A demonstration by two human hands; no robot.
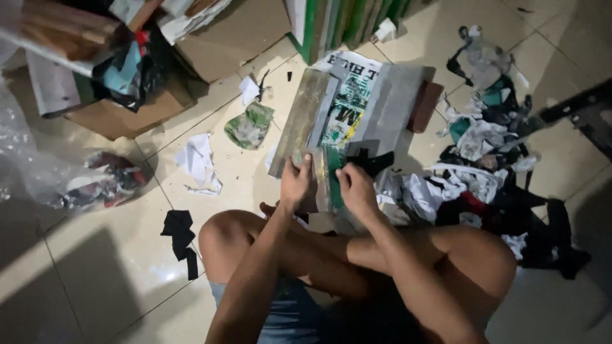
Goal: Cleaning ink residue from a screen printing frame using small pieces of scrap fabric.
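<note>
At your far left a clear plastic bag (38, 165) lay on the tiled floor (102, 255), and dark and red fabric scraps (108, 181) showed through its side. Above it a torn cardboard box (127, 111) sat open, stuffed with black plastic, a blue piece and papers — more than that you could not make out in the dim light.

Between your hands stood a flat, ink-stained panel (322, 178), smeared grey and green, its near edge just in front of your crossed legs. It rested on a spread of printed sheets and boards (350, 105) on the floor. Your left hand (295, 181) was closed over the panel's left edge, thumb on top. Your right hand (356, 186) curled over its right side, fingers bent down against the surface; whether it truly gripped the panel or only pressed on it, you could not tell. To your right lay a heap of rags (491, 165) — black, white and teal.
</note>
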